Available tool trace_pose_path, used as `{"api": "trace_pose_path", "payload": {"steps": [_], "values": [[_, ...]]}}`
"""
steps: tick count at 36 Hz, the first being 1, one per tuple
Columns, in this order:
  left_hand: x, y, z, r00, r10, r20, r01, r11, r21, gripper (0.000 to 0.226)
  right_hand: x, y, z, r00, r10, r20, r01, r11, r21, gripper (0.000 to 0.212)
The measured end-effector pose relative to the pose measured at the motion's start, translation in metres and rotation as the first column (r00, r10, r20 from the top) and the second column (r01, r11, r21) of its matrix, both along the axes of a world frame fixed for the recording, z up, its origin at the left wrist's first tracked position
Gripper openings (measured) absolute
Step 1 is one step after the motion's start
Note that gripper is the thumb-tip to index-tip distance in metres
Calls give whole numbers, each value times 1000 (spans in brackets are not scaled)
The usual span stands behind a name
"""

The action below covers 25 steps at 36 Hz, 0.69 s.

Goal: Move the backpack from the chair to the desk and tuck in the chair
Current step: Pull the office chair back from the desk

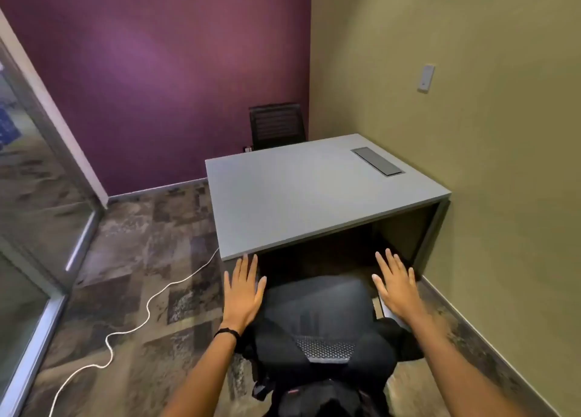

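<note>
A black backpack (320,319) with a grey mesh patch lies on a chair below me, in front of the grey desk (301,196). The chair itself is almost wholly hidden under the bag; only dark parts (405,344) show at its right. My left hand (243,290) hovers flat by the backpack's left side, fingers spread, a black band on the wrist. My right hand (396,283) is spread the same way at the bag's right side. Neither hand grips anything. The desk top is bare apart from a dark cable hatch (377,161).
A second black chair (276,125) stands behind the desk against the purple wall. A white cable (147,309) snakes across the patterned carpet at the left. A glass partition runs along the far left. The olive wall lies close on the right, with a switch plate (426,78).
</note>
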State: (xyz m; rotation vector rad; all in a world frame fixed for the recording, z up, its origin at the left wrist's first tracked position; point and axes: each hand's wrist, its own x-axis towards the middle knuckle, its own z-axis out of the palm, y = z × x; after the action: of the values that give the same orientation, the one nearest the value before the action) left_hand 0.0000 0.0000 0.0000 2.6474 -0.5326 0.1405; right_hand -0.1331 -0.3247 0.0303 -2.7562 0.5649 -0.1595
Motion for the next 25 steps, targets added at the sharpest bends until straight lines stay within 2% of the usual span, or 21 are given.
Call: {"api": "trace_pose_path", "payload": {"steps": [4,10,16,21,25], "values": [[-7,17,-14,993,80,-89,-75,995,65,59,-14,1,-11,998,-16,-64,16,1000,6,56],[-16,29,-34,975,73,-212,-63,997,54,59,-34,4,-28,990,6,-142,8,996,93,54],[-16,29,-37,949,-19,-315,18,1000,-6,56,-45,12,-41,979,81,-189,-32,967,251,49],[-16,31,-37,926,-95,-365,94,995,-21,55,-43,16,-44,979,121,-161,-59,936,347,47],[-15,31,-38,872,-116,-476,125,992,-14,52,-45,15,-47,973,121,-195,-34,915,402,46]]}}
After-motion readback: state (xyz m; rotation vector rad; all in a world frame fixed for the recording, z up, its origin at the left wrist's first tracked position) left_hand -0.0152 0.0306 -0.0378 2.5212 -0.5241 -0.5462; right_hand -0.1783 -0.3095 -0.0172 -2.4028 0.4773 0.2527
